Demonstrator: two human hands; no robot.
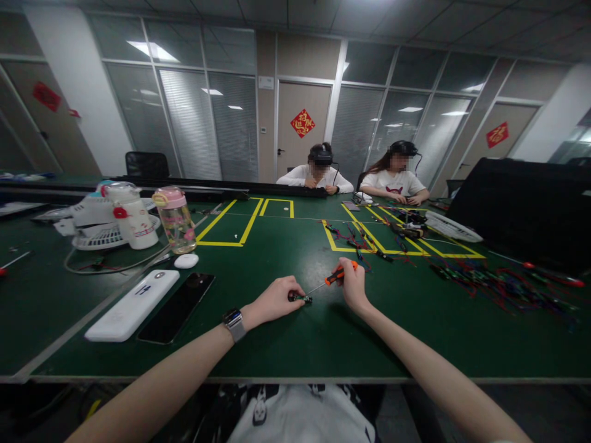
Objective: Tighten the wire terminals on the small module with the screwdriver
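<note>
My right hand (353,286) is closed around the orange and black handle of a screwdriver (334,277). Its thin metal shaft slants down to the left, and the tip meets or nearly meets a small green circuit board (305,299). Thumb and fingers of my left hand (277,298) pinch that board against the green table top, hiding part of it. A dark round part shows at the board's left end. Whether the tip sits in a screw is too small to tell.
Left of my arm lie a black phone (178,307), a white power bank (133,306) and a white earbud case (186,261). Bottles (176,221) stand behind. Wired boards (498,280) heap at right, near a black monitor (521,209). Two people (318,172) sit opposite.
</note>
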